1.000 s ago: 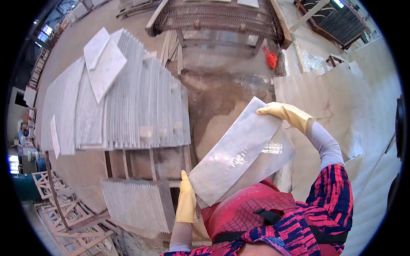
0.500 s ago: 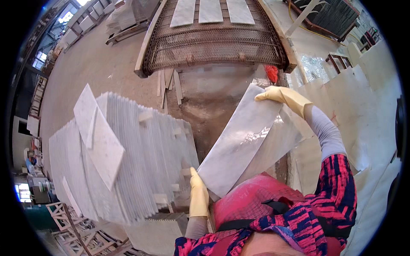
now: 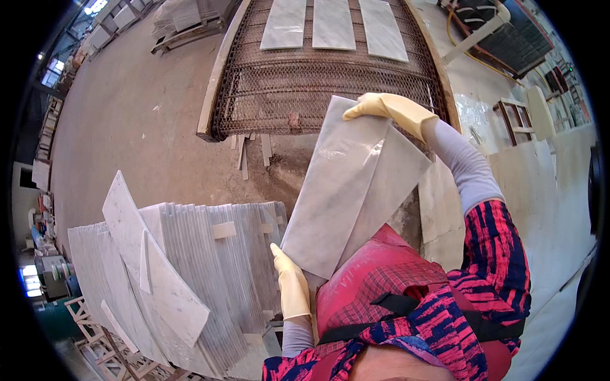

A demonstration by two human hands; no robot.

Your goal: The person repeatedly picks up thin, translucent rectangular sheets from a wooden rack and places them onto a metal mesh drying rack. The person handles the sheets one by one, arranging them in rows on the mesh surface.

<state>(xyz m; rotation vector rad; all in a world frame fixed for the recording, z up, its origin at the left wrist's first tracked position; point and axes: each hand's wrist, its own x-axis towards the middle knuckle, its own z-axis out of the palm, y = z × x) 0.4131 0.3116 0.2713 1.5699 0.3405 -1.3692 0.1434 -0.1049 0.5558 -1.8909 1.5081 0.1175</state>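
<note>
I hold a glossy white-grey marble tile (image 3: pixel 333 184) in front of my red apron, slanting from lower left to upper right. A second marble tile (image 3: pixel 395 174) fans out from underneath it on the right, partly covered. My right hand (image 3: pixel 381 108), in a pale yellow rubber glove, is closed over the far end of the tiles. At the near left corner, my left hand (image 3: pixel 291 282), gloved alike, grips the upper tile's edge; some of its fingers are hidden below.
Ahead, a mesh conveyor belt (image 3: pixel 279 95) carries three marble tiles (image 3: pixel 333 25). At left stands a long row of upright tiles (image 3: pixel 210 267), with a loose tile (image 3: pixel 152 254) leaning across it. Stone strips (image 3: pixel 244 155) lie under the conveyor's end; a small wooden frame (image 3: pixel 513 117) stands at right.
Both hands have carried the two tiles forward, and their far end is now close to the conveyor. The conveyor and the upright tiles sit lower in view.
</note>
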